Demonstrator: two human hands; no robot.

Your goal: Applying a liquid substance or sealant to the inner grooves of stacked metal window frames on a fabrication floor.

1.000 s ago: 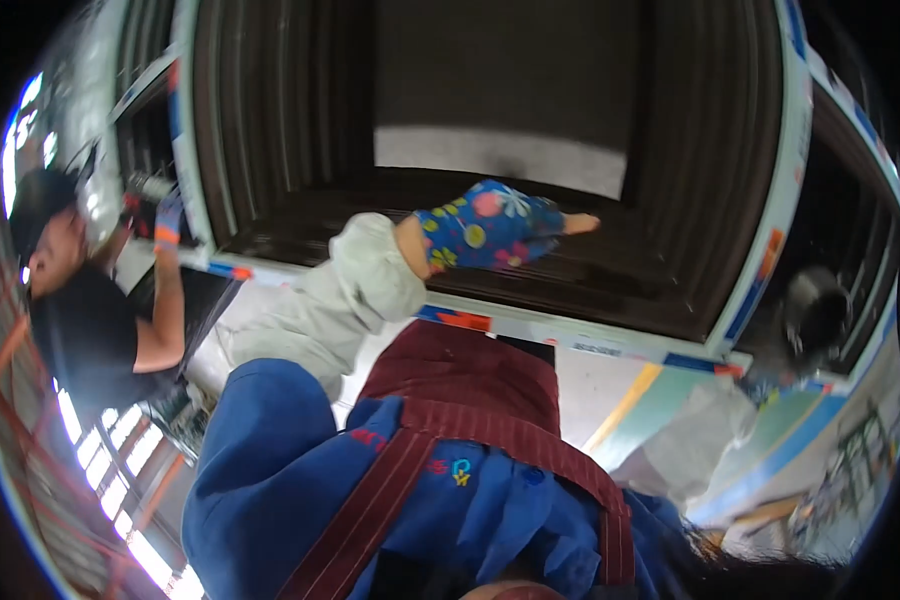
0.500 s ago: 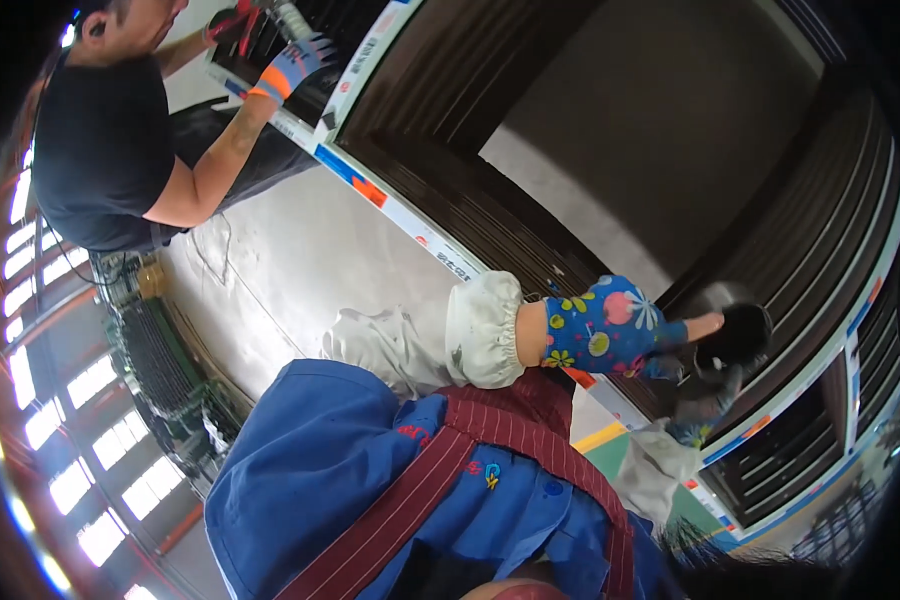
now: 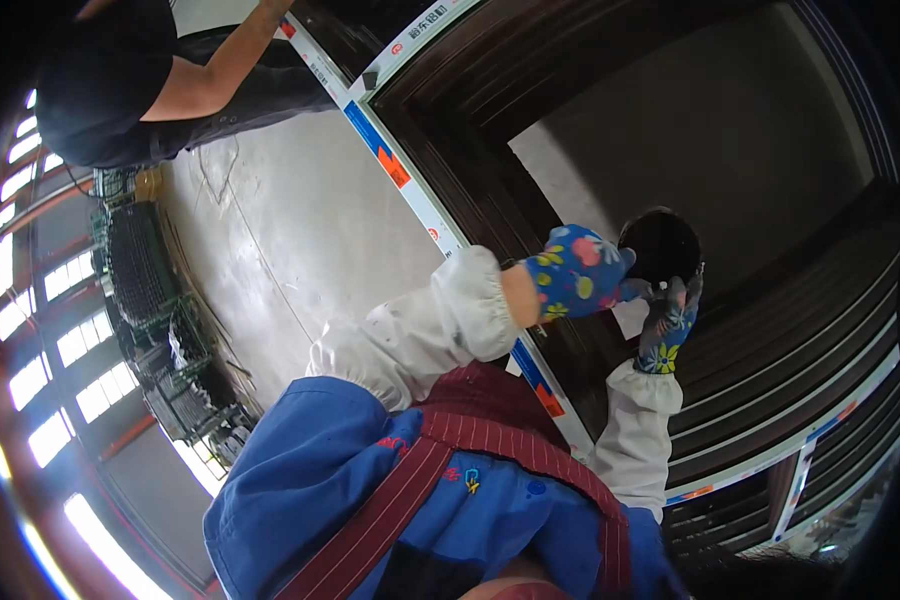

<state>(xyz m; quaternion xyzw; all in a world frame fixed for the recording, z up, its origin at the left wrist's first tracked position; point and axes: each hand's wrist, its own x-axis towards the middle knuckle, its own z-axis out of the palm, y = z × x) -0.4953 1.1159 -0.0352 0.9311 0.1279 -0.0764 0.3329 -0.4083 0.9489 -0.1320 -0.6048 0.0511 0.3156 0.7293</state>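
In front of me is a black round thing (image 3: 660, 243) with a thin pale rim; I cannot tell whether it is a roll or a cup. My right hand (image 3: 673, 318), in a soiled flowered glove, grips its lower edge, fingers bent up around it. At its left side is my left hand (image 3: 582, 272), in a blue flowered glove, with fingers curled together against the rim. What those fingers pinch is hidden. Both hands are above a dark brown frame (image 3: 490, 170) made of stacked profiles with white labelled outer edges.
A person (image 3: 110, 80) in black stands at the upper left beside the frame, one arm (image 3: 210, 85) reaching to it. Stacked dark profiles (image 3: 800, 350) lie to the right. Green racks (image 3: 145, 270) stand on the pale floor (image 3: 270, 220) at the left.
Both my hands and the black round thing have moved left and away from me, over the frame. My right arm now shows more fully. The view has shifted, and the other person's head and gloves have left it.
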